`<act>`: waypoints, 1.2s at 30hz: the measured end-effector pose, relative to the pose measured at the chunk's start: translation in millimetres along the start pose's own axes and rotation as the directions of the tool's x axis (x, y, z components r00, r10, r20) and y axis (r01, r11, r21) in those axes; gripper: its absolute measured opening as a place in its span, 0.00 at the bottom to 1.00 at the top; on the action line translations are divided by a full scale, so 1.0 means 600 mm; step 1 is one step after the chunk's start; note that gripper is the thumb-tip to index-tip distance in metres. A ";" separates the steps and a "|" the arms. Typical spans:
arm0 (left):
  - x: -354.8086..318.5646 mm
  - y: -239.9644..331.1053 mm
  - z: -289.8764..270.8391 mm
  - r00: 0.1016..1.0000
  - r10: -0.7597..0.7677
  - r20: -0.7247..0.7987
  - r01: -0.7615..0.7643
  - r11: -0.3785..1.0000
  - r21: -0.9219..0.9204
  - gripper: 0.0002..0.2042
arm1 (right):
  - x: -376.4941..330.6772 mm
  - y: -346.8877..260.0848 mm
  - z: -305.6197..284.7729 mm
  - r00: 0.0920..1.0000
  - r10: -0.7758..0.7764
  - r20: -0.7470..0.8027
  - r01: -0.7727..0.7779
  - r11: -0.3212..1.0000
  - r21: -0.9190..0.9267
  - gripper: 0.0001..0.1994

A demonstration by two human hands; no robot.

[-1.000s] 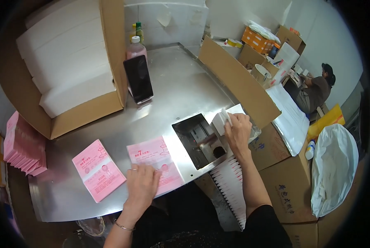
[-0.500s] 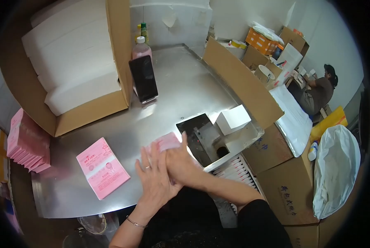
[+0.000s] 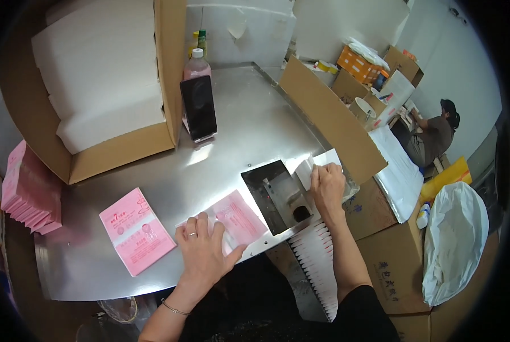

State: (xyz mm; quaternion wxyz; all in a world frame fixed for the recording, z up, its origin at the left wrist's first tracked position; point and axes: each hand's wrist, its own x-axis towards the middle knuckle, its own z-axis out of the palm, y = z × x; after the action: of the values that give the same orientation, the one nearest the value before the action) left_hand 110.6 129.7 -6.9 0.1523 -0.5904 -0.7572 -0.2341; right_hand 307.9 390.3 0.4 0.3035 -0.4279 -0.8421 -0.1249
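Observation:
My left hand (image 3: 205, 251) lies flat, fingers spread, on a pink flat packet (image 3: 239, 216) near the front edge of the steel table (image 3: 249, 125). My right hand (image 3: 326, 185) is closed around a white packet (image 3: 310, 166) just right of a dark rectangular metal tray (image 3: 276, 195). A second pink packet (image 3: 136, 231) rests on the table to the left of my left hand.
A large open cardboard box with white stacks (image 3: 98, 91) fills the back left. A dark phone (image 3: 198, 108) leans on a pink bottle (image 3: 197, 64). Pink packets (image 3: 28, 191) are piled at the left edge. Cardboard boxes (image 3: 329, 117) and a seated person (image 3: 431, 134) are to the right.
My right hand went from the tray to the pink packet beside my left hand, then back right to the white packet. My left hand stayed on the pink packet.

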 end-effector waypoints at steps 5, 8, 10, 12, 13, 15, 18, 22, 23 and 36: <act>-0.010 0.014 0.000 0.984 -0.013 0.180 0.013 1.000 0.003 0.20 | -0.004 0.001 0.003 0.983 0.006 -0.182 0.015 0.993 0.114 0.10; -0.011 0.016 0.007 0.983 0.041 0.178 -0.035 0.999 -0.037 0.19 | -0.006 0.006 0.011 0.984 -0.007 -0.179 0.031 0.991 0.130 0.12; -0.015 0.015 0.015 0.990 0.037 0.140 -0.027 0.997 -0.072 0.19 | -0.002 0.000 0.007 0.987 -0.014 -0.158 0.036 0.990 0.138 0.11; -0.017 0.015 0.016 0.990 0.038 0.133 -0.028 0.997 -0.074 0.20 | 0.001 0.000 0.004 0.990 -0.023 -0.139 0.043 0.989 0.143 0.11; -0.017 0.016 0.016 0.992 0.038 0.123 -0.029 0.997 -0.076 0.20 | 0.001 0.002 0.002 0.992 -0.034 -0.118 0.050 0.989 0.137 0.10; -0.017 0.018 0.016 0.992 0.044 0.117 -0.034 0.996 -0.083 0.20 | 0.003 0.008 0.001 0.994 -0.043 -0.099 0.056 0.990 0.132 0.10; -0.014 0.016 0.016 0.993 0.047 0.112 -0.036 0.994 -0.103 0.19 | 0.005 0.013 0.001 0.999 -0.001 -0.054 0.010 0.984 0.176 0.10; -0.014 0.014 0.015 0.995 0.042 0.094 -0.031 0.992 -0.123 0.17 | 0.002 0.004 -0.005 0.996 0.013 -0.091 0.008 0.972 0.234 0.09; -0.013 0.014 0.015 0.995 0.043 0.095 -0.031 0.992 -0.123 0.17 | 0.000 0.004 -0.004 0.990 0.018 -0.138 0.018 0.966 0.257 0.09; -0.015 0.010 0.019 0.997 0.078 0.018 -0.075 0.987 -0.143 0.17 | 0.010 0.044 0.013 0.980 0.198 0.036 -0.194 0.884 0.426 0.10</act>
State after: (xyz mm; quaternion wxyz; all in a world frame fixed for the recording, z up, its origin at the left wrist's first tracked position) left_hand 119.2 129.5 -20.1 0.1098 -0.6310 -0.7171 -0.2747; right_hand 323.1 413.5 -3.1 0.4047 -0.4332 -0.8000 0.0922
